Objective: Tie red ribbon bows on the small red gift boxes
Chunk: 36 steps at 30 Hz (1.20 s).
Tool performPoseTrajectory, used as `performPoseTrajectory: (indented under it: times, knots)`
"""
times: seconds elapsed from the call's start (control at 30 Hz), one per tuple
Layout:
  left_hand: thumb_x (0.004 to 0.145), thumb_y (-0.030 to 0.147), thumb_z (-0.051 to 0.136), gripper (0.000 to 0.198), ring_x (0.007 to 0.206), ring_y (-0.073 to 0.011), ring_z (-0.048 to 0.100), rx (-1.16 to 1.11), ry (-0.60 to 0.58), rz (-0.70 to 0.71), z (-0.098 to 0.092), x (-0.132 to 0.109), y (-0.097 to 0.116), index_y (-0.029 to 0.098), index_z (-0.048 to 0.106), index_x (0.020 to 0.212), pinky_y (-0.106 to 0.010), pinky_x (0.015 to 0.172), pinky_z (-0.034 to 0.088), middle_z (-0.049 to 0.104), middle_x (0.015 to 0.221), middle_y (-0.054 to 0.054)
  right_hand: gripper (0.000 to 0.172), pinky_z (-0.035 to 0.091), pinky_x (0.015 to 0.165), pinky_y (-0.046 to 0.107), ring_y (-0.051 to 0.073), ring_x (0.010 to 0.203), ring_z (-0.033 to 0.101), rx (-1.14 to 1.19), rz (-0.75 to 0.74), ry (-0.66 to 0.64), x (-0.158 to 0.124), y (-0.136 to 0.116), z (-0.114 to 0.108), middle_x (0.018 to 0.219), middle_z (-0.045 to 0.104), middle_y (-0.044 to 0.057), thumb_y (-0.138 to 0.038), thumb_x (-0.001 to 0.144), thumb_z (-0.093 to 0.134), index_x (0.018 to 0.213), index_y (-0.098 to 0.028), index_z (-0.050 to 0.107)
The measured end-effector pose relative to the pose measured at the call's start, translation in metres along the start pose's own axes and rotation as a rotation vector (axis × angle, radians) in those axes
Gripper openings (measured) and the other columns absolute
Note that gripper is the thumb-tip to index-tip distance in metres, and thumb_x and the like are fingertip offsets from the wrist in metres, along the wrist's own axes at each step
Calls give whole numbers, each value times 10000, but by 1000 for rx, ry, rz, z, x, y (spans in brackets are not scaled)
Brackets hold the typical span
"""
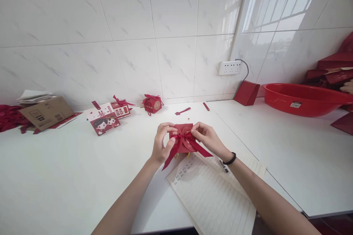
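A small red gift box (pixel 181 148) with gold print lies on the white table, and a dark red ribbon (pixel 203 150) is tied in a bow across its front. Both ribbon tails spread toward me. My left hand (pixel 163 143) pinches the bow's left side at the box's left edge. On the right, the thumb and fingers of my right hand (pixel 205 135) close on the bow's right loop. A black band circles my right wrist. Below the box, an open lined notebook (pixel 212 194) with handwriting lies partly under my right forearm.
Along the tiled wall stand a finished red box (pixel 152 104), printed cards (pixel 106 123), a cardboard piece (pixel 46 113) and a red wedge-shaped box (pixel 246 93). A red basin (pixel 306 99) sits at right, with another person's fingers (pixel 347 87) near its far edge.
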<state>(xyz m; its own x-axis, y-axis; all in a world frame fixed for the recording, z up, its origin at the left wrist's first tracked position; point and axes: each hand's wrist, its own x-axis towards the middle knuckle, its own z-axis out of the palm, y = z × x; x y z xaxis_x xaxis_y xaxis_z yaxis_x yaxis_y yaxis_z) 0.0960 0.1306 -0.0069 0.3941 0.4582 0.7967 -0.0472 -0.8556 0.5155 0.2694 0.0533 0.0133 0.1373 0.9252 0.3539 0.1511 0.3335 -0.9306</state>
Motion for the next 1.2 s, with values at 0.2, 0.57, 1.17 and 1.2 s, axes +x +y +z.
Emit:
performPoseTrajectory:
  times: [0.2,0.57,1.17,1.2]
  knots:
    - [804,252,537,129,1026,-205,505,86,78,-145,2,2,-5,186,464,720,-339,810,460,494,961,-73,316,353,530,242,99,587,445,4,1,-5,-1,-1,0,680,518,-6,-469,769,592,729,-167,508]
    - [827,236,524,159,925,-164,521,122,71,-135,4,3,-5,180,457,694,-249,652,481,463,935,-61,278,345,517,246,110,557,423,-158,-60,-17,-1,0,-2,618,456,-30,-454,810,565,831,-178,537]
    - [851,281,494,200,729,-117,535,25,-49,-142,-2,8,-1,168,534,691,-225,540,459,513,1004,-77,249,420,633,280,150,695,520,-143,-91,-126,-2,2,-8,773,574,31,-421,824,567,782,-176,565]
    - [851,282,495,200,724,-116,533,21,-57,-138,-2,9,0,169,532,690,-225,536,455,514,1003,-77,250,423,636,284,153,698,525,-150,-93,-124,-2,2,-9,777,579,33,-422,823,567,784,-176,566]
